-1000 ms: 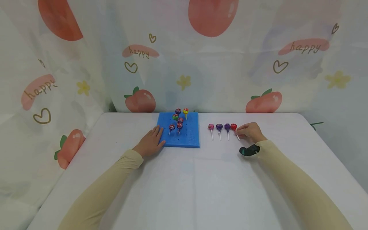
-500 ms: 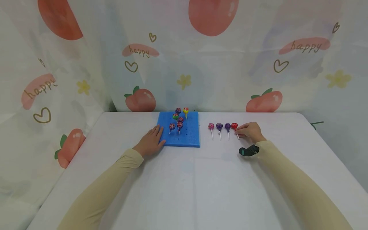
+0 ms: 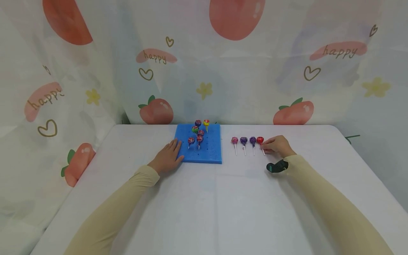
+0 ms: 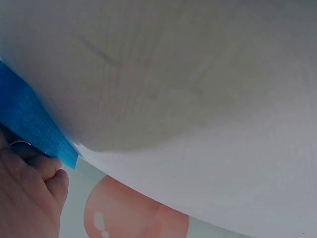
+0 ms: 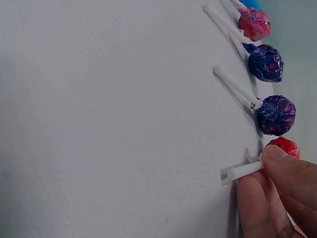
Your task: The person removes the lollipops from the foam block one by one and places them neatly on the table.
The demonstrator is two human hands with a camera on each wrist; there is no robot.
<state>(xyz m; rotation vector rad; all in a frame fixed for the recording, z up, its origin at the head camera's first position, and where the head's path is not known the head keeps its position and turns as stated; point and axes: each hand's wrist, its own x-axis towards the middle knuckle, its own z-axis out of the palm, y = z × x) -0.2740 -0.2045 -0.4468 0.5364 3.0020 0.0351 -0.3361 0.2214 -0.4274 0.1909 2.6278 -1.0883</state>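
My right hand pinches a red lollipop by its white stick, thumb against fingers, at the right end of a row on the white table. In the right wrist view the red lollipop's wrapper shows just past the thumb. To its left lie two purple lollipops and a pink lollipop. My left hand lies with straight fingers on the left edge of a blue foam board. Several lollipops stand in the board, among them a yellow one and a green one.
The white table runs back to a hanging cloth printed with peaches and hearts. A dark wrist device sits at the right cuff. Small holes dot the blue board.
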